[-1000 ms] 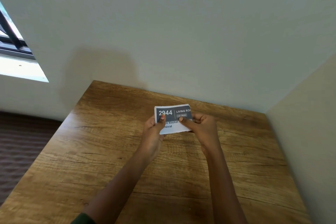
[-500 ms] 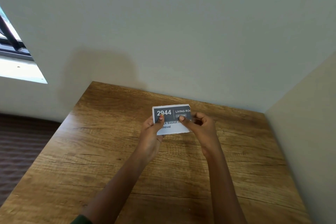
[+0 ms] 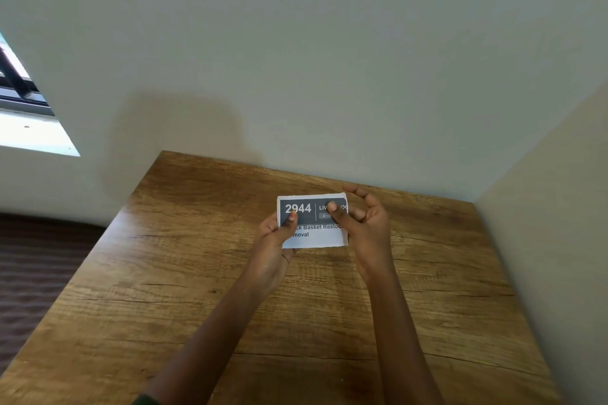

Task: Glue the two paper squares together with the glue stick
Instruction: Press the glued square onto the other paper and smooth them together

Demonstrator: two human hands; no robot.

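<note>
A person holds a printed paper [image 3: 320, 238] in both hands above the far part of a wooden desk [image 3: 197, 273], close to the corner where the back wall [image 3: 296, 59] meets a side wall [image 3: 559, 207]. The paper faces the camera, nearly upright and level, with its lower edge just above the desk top; whether it touches the wood cannot be told. Its upper part is a dark band with the white number "2944" and some smaller letters, and below that the sheet is white with two lines of dark print, partly hidden by the hands. The edges look roughly cut. Whether this is one sheet or two laid together cannot be told from this side. The left hand [image 3: 274, 240] pinches the lower left part of the paper, its thumb [image 3: 291, 220] lying on the printed face just under the number and its fingers behind the sheet. The right hand [image 3: 365, 227] pinches the upper right part, its thumb [image 3: 335, 212] pressed on the dark band; its fingers are curled beside and behind the right edge, and the forefinger arches above the top right corner. Both forearms reach up from the near edge of the desk, and a bit of dark green sleeve [image 3: 144, 400] shows at the bottom. To the left there is a window [image 3: 23, 108], and a dark ribbed floor [image 3: 39, 273] lies below it beside the desk.
</note>
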